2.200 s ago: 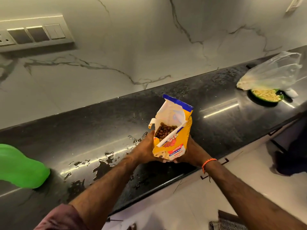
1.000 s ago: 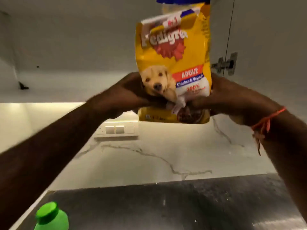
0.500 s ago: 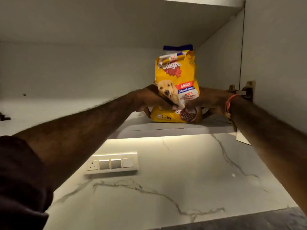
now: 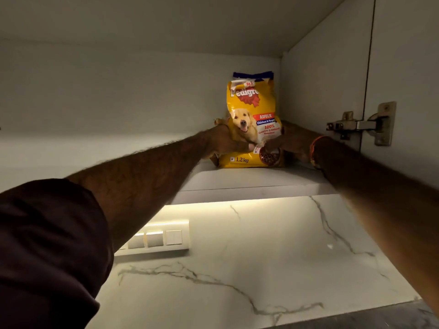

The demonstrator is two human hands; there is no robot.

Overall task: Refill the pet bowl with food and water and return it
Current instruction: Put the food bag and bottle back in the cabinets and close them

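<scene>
A yellow bag of dog food (image 4: 253,105) with a puppy picture stands upright on the shelf (image 4: 249,179) of an open wall cabinet, near its right wall. My left hand (image 4: 225,142) grips the bag's left lower side. My right hand (image 4: 288,141), with an orange thread at the wrist, grips its right lower side. Both arms reach up and forward. The pet bowl is not in view.
The cabinet's right wall carries a metal door hinge (image 4: 361,124). Below the shelf is a lit marble backsplash with a switch panel (image 4: 154,239). A sliver of dark countertop (image 4: 380,317) shows at the bottom right.
Both hands lifted the bag from the counter up to the cabinet shelf, where it now stands a little deeper in.
</scene>
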